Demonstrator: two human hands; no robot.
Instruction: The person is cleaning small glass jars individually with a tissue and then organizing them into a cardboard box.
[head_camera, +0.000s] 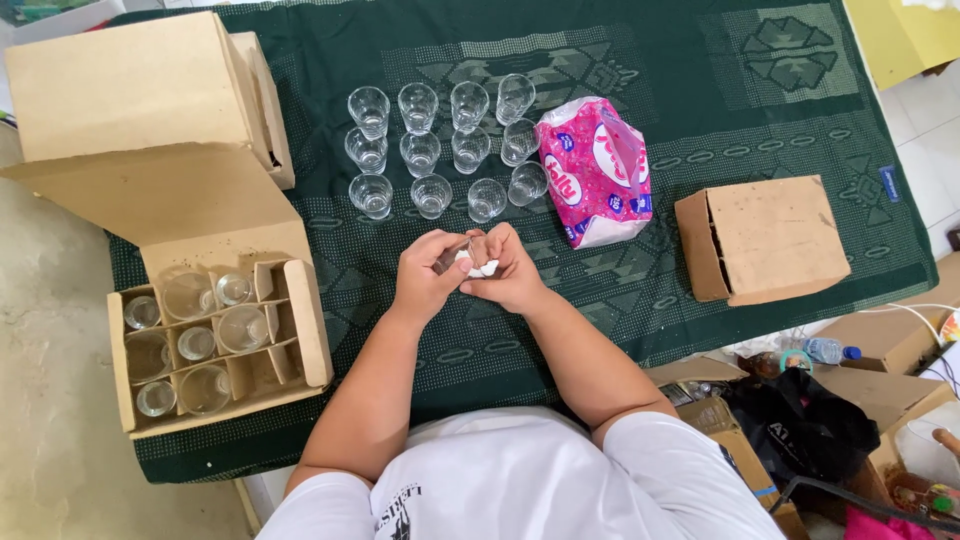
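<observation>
Both hands meet over the middle of the dark green tablecloth (700, 90). My left hand (428, 274) is closed around a small clear drinking glass (452, 257), tilted on its side. My right hand (508, 270) presses a piece of white tissue (484, 267) against the glass. Just beyond my hands, several identical clear glasses (432, 194) stand upright in rows on the cloth.
An open cardboard box (312, 330) with dividers holds several more glasses at the left front, and its lid flap lies back. A pink tissue pack (594, 170) lies right of the glass rows. A closed cardboard box (770, 238) sits at the right. More boxes and clutter lie on the floor at right.
</observation>
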